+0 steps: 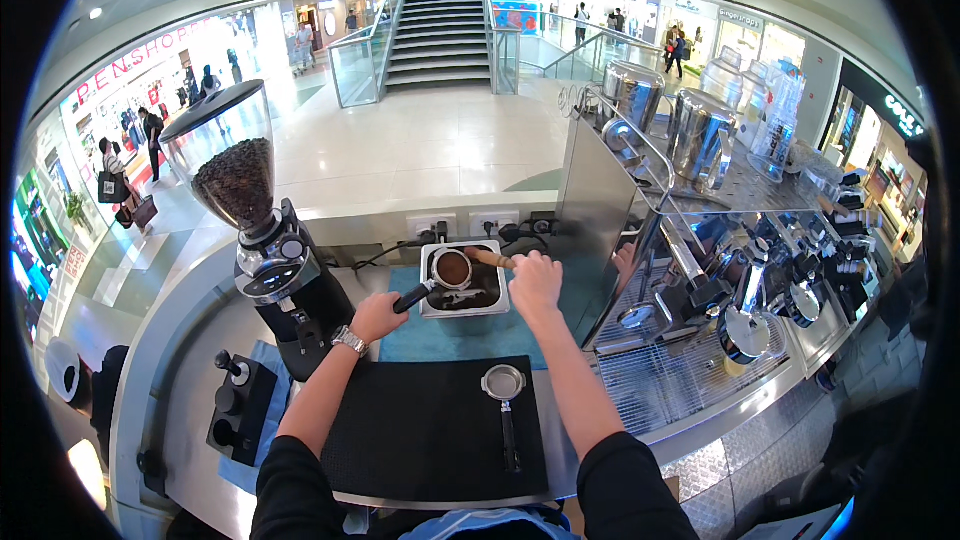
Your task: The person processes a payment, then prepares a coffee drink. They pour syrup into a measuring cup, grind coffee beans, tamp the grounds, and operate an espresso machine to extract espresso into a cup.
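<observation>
My left hand (380,316), with a metal watch at the wrist, grips the black handle of a portafilter (452,269) whose basket shows brown coffee grounds. The basket is over a square steel knock box (501,306) with dark grounds inside. In my right hand (535,282) is the wooden handle of a brush (491,258); its head is beside the portafilter basket, and whether they touch I cannot tell. A second portafilter (504,382) with an empty basket lies on the black rubber mat (420,427) nearer to me.
A coffee grinder (277,270) with beans in its hopper stands at the left, near a black tamper stand (241,409). On the right is a steel espresso machine (600,202) with steel pitchers (699,139) on top. Power plugs and cables sit behind the knock box.
</observation>
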`<state>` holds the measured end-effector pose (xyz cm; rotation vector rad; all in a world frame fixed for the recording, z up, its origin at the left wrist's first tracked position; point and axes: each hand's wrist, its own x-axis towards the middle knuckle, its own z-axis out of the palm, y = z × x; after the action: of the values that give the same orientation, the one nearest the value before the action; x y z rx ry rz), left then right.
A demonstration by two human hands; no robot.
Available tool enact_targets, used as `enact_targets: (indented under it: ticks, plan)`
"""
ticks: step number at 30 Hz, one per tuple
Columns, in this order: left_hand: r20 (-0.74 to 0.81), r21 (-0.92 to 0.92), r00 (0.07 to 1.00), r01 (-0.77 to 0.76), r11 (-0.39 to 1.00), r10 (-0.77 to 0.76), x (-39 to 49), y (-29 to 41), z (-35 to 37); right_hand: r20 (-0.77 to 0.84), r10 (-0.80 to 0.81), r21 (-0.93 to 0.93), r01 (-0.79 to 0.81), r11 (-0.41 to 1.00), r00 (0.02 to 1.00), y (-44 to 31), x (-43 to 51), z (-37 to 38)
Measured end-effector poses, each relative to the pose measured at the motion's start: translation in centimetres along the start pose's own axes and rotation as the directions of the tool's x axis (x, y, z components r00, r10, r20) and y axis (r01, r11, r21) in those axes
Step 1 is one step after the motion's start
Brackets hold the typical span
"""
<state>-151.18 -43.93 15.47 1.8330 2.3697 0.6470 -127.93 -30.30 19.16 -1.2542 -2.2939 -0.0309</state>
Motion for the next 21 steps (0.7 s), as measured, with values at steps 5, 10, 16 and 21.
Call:
enact_targets:
  ticks: [5,10,16,21]
  plan:
    - [-0.014,0.018,1.0,0.004,1.0,-0.003,0.5,-0.2,0.0,0.12,0.081,0.027,-0.085,0.996,0.989,0.6,-2.3,0.0]
    - [-0.012,0.011,1.0,0.019,1.0,-0.019,0.7,-0.2,0.1,-0.01,0.115,0.067,-0.114,0.991,0.993,0.2,-2.7,0.9]
    - [-0.018,0.038,1.0,0.008,0.999,-0.007,1.1,-0.5,0.5,0.002,0.154,0.166,-0.152,0.974,0.988,0.0,-4.6,1.5]
    - [-0.02,0.044,1.0,0.011,0.999,-0.01,1.0,-0.5,0.5,0.022,0.139,0.14,-0.141,0.98,0.99,-0.6,-4.9,1.5]
